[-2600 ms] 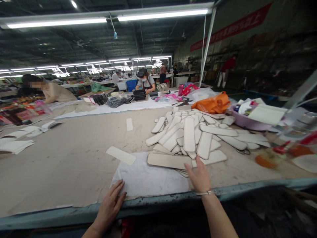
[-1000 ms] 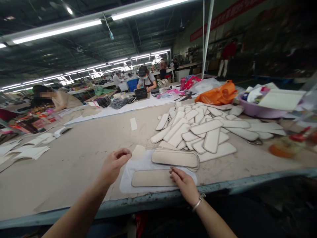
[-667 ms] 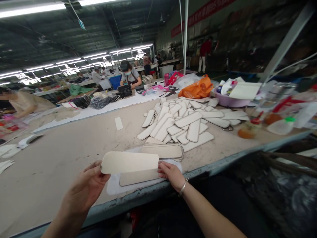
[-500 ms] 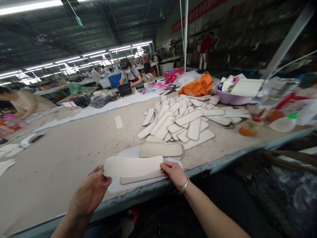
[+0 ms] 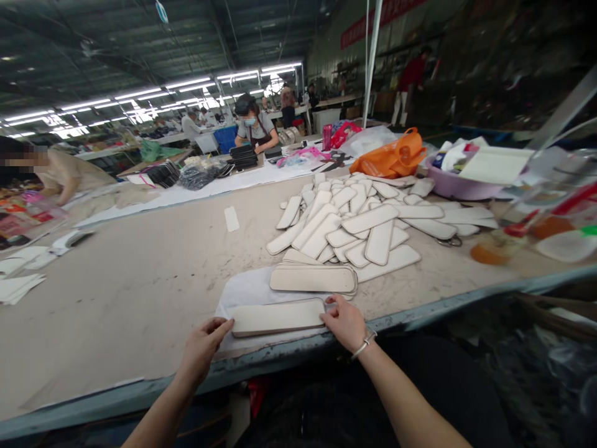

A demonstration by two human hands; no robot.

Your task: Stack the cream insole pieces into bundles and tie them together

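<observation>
A cream-white strip (image 5: 280, 316) lies along a dark-edged panel (image 5: 305, 303) of similar shape, close to the table's front edge. My left hand (image 5: 205, 342) pinches the strip's left end between thumb and fingers. At the other end, my right hand (image 5: 346, 322) is closed on the strip's right corner, its fingertips against the panel's end. Beneath them is a white sheet (image 5: 240, 287). Just beyond, a small stack of dark-edged panels (image 5: 312, 279) rests partly on this sheet.
A large heap of rounded pale panels (image 5: 345, 214) covers the table's middle right. Behind it are an orange bag (image 5: 392, 155) and a purple basin (image 5: 461, 185). A bottle of amber liquid (image 5: 494, 247) stands at right. A small white piece (image 5: 231, 219) lies left of the heap. Co-workers sit across the table.
Both hands have lowered the strip from above the dark-edged panel onto it. The strip now lies flat, nearly lined up with the panel. The head view has shifted slightly.
</observation>
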